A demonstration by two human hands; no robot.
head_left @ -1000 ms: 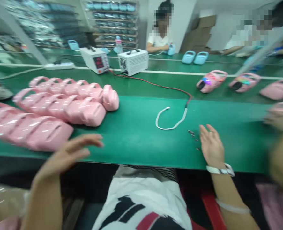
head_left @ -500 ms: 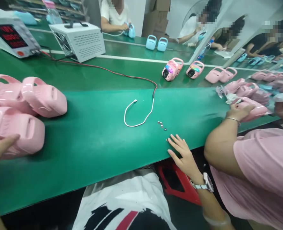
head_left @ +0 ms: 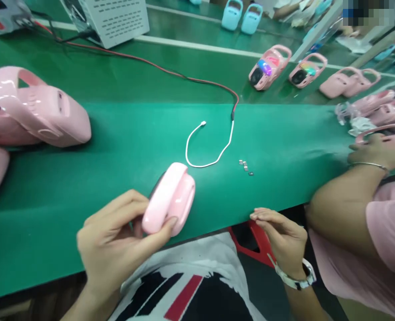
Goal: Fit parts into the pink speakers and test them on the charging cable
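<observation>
We find the pink shell (head_left: 169,198) just nearer the body than the white cable loop (head_left: 210,145). The left hand (head_left: 117,243) is clamped on its near end, thumb on one side and fingers on the other. We judge this hold steadies it while leaving its far end clear above the green mat (head_left: 117,147). The right hand (head_left: 282,238) rests at the mat's edge, to the near right of the loop, fingers drawn together; whether they pinch anything we cannot tell. The small metal parts (head_left: 246,166) lie just right of the loop, within easy reach. The stacked pink shells (head_left: 37,113) sit well left of it. A co-worker's hand (head_left: 374,151) is far to its right.
</observation>
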